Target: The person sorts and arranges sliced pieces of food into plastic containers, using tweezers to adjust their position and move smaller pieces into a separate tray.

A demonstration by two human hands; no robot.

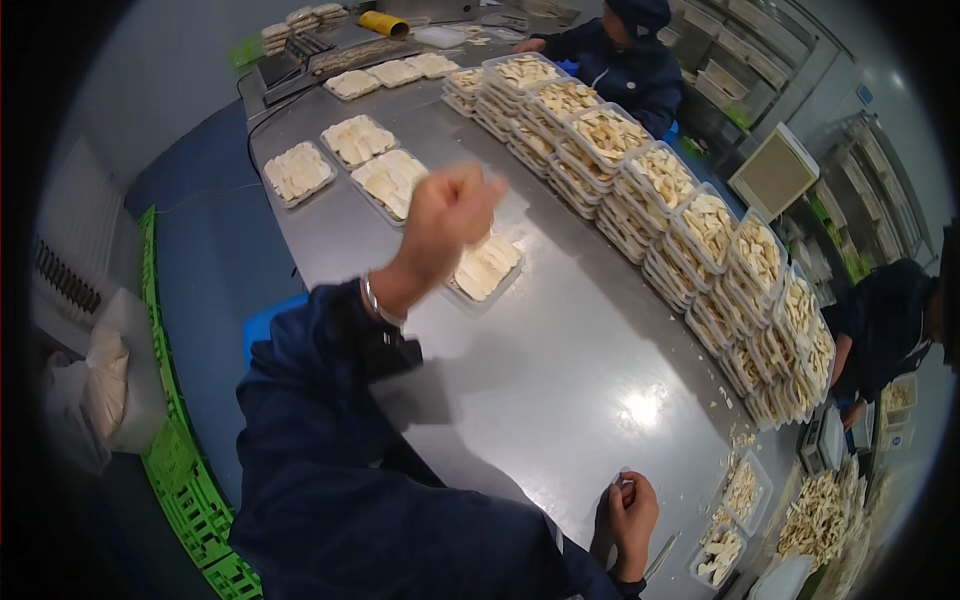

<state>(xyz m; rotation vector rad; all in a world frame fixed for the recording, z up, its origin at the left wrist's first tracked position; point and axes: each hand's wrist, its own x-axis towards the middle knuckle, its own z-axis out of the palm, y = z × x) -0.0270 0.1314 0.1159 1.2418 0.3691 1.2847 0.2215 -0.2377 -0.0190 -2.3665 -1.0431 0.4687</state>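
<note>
My left hand [450, 230], slightly blurred and with a bracelet at the wrist, is curled closed above the steel table [540, 370]. Right beside and partly behind it sits a clear tray of pale, flat slices [487, 268]. Farther left stand a second filled tray [392, 183], partly covered by the hand, and two more, one at the table edge [299, 173] and one behind [358, 140]. Near the table's front, my right hand [632, 510] rests with curled fingers; whether anything is in them is hidden. A thin metal tool [662, 553] lies next to it.
Tall stacks of filled trays [660, 178] line the table's far right side. Small trays of loose pieces [718, 556] and a heap of slices [822, 515] are at lower right. Two co-workers [630, 65] [885, 325] stand beyond. Green crates [185, 490] edge the floor at left.
</note>
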